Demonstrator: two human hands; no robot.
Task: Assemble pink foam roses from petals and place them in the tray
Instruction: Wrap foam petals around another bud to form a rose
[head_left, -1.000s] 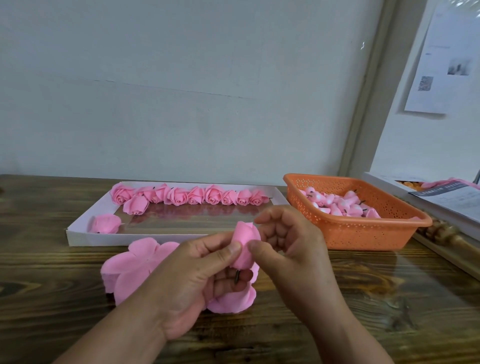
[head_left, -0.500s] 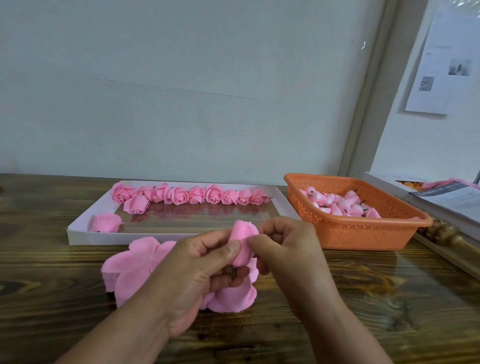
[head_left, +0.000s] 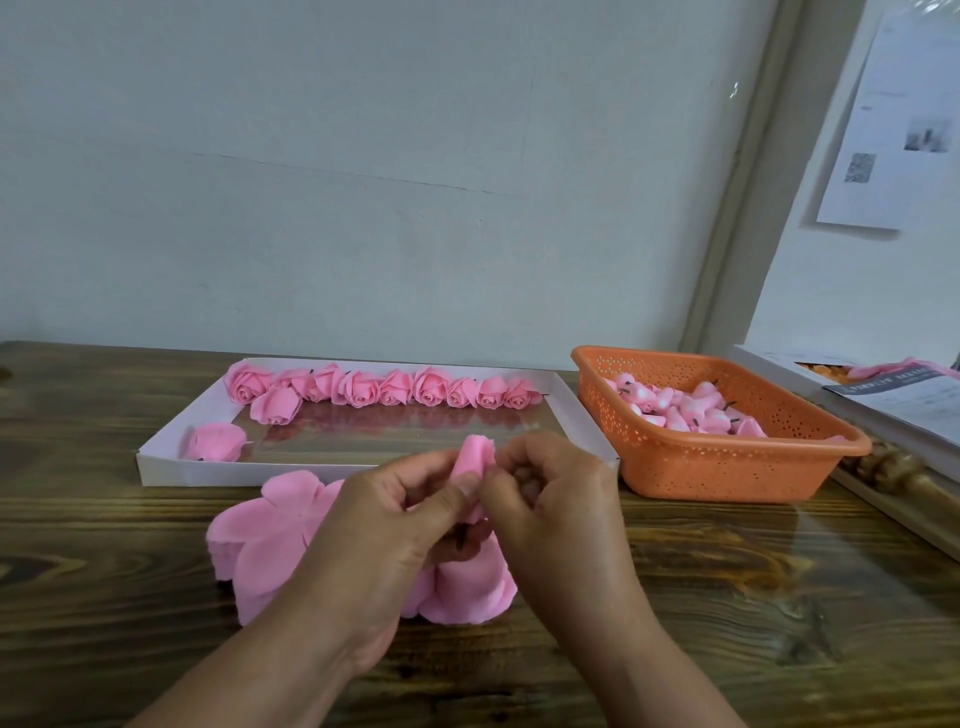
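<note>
Behind everything: pale plaster wall (head_left: 363, 171), faintly cracked, meeting a grey door or window frame (head_left: 748, 197) at right.
Right wall: white printed paper sheet (head_left: 891, 124) pinned up, text too small to read.
Surface: dark brown wooden table (head_left: 727, 597) with bold grain and a glossy sheen, filling the lower half of the view.
Far right edge: carved wooden rail (head_left: 893, 467) with a flat white box (head_left: 883, 405) behind, papers lying on top.
Tray: shallow white cardboard tray (head_left: 171, 467), long side parallel to the wall, shiny floor reflecting pink.
Back of tray: row of finished pink foam roses (head_left: 384, 387) touching side by side, one more just in front at the left end.
Front left of tray: single pink foam rose (head_left: 215, 441) lying on its side, apart from the row.
Basket: orange perforated plastic basket (head_left: 722, 467) just right of the tray, holding a heap of pink foam buds (head_left: 685, 410) on short dark stems.
In front of tray: stack of flat pink foam petal sheets (head_left: 265, 535) on the table, partly under the hands.
Left hand (head_left: 384, 530): curled, thumb and fingers gripping a pink foam bud (head_left: 475, 457) and its dark stem.
Right hand (head_left: 556, 499): fingers bent, thumb pinching the same bud against the left thumb.
Bud position: raised above the petal sheets, near the tray's front wall.
</note>
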